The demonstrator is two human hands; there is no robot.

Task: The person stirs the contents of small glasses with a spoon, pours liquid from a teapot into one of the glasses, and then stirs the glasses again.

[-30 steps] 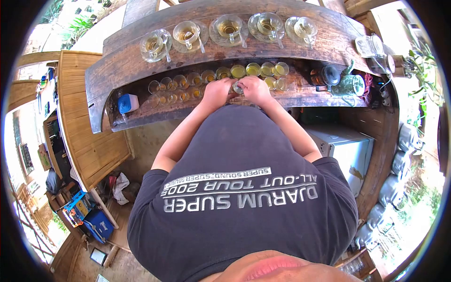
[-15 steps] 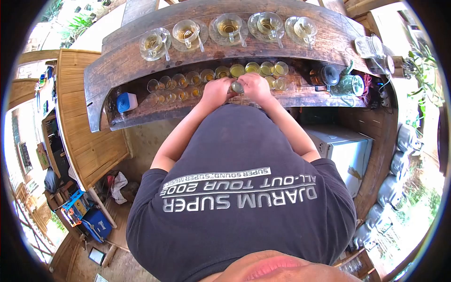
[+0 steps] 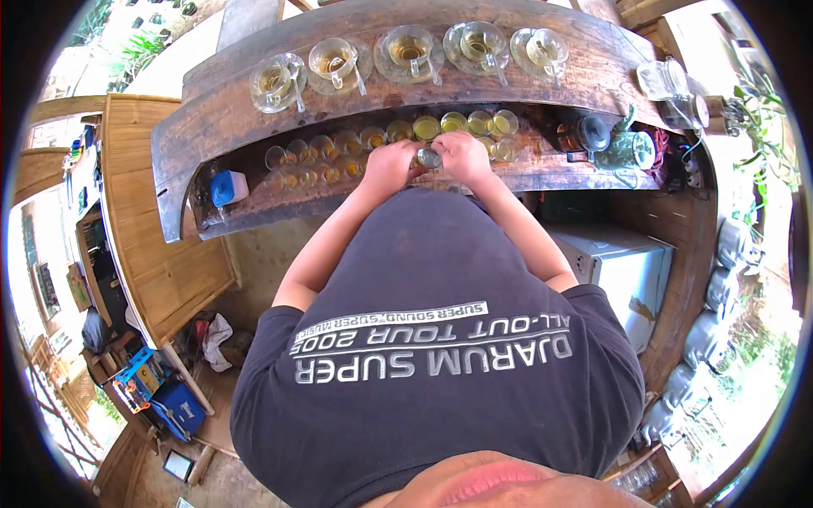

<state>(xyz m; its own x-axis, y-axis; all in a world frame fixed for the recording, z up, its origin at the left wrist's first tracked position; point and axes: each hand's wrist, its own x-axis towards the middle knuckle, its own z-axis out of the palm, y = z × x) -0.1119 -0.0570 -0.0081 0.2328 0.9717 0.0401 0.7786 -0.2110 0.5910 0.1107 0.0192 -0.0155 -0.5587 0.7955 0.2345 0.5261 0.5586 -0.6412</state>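
Note:
Between my two hands is a small round glass or jar (image 3: 429,158), close to my body at the counter's front edge. Curled fingers of my left hand (image 3: 389,169) press against its left side. On its other side my right hand (image 3: 463,158) has its fingers bent around the rim. What lies inside the small glass is too small to tell. Just beyond my hands, rows of small glasses (image 3: 427,128) with yellow to amber liquid stand on the lower shelf (image 3: 542,172). My hands hide part of the front row.
On the upper wooden counter (image 3: 212,85) stand several glass cups (image 3: 410,46) on saucers with spoons. A blue-lidded container (image 3: 228,188) is at the shelf's left. At right are a dark-lidded jar (image 3: 594,133), a green glass mug (image 3: 631,151) and clear jars (image 3: 662,80).
The view has shifted very slightly. Both hands stay at the small glass, with only a slight change in how the right fingers lie.

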